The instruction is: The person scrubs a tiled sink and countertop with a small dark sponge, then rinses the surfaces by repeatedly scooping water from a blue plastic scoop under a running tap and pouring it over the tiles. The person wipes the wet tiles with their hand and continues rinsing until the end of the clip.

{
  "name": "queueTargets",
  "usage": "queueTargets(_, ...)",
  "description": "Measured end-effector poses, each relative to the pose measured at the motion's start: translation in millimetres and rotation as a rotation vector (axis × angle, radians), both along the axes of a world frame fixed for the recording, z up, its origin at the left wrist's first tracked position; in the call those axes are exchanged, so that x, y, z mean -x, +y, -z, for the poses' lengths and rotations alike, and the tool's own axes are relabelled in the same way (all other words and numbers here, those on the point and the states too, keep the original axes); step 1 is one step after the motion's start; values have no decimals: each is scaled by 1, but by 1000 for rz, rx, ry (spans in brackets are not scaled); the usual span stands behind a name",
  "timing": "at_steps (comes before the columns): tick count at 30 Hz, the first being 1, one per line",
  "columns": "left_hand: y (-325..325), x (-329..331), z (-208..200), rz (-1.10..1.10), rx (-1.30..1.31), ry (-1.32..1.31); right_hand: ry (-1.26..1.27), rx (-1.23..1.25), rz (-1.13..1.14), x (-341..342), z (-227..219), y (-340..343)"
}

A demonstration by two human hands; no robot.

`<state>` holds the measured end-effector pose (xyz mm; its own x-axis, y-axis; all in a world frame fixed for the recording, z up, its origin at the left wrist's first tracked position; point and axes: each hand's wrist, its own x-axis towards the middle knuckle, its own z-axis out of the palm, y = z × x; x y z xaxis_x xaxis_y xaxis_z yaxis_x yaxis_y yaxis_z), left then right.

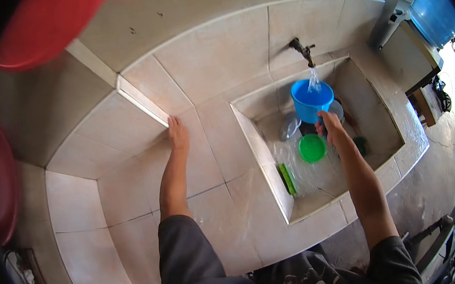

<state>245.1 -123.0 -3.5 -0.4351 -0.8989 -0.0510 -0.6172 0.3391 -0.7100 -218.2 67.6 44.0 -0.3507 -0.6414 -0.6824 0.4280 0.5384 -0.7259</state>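
My right hand is closed round the handle of a blue plastic dipper, which I hold inside the tiled sink. Water runs from the metal faucet into the dipper. Below it in the sink are a round green plastic bowl and a green brush. A clear or grey rounded item lies left of the dipper; its kind is unclear. Over at the left, my left hand holds nothing, its fingers stretched against the end of a tiled wall edge.
Tiled counter surrounds the sink, and a tiled wall rises behind. Red basins show at the far left. A blue container sits at the upper right, beyond the sink. Concrete floor lies along the right.
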Motion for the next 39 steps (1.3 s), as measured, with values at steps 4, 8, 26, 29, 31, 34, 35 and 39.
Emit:
queueTargets(4,5,22,4,-83,-116,273,34,14,-21,-4,-22,-4)
queueTargets(8,4,59,12,-351,18,721,-23,46,-30,-2,-16,-13)
queueTargets(26,344,-217,-25,-724,131,741,44,270,-195,48,-20,-26)
queueTargets(29,422,-250,12,-989,135,792,21,253,-190,59,-24,-31)
queueTargets(31,413,-231,40,-901,187,919,-42,209,-188,62,-21,-37)
queueTargets(34,353,-161,62,-749,187,910,-60,202,-190,58,-19,-38)
queueTargets(35,328,-127,62,-685,218,968,-79,207,-173,56,-19,-37)
queueTargets(39,226,44,42,-274,219,953,-77,176,-110,50,-26,-22)
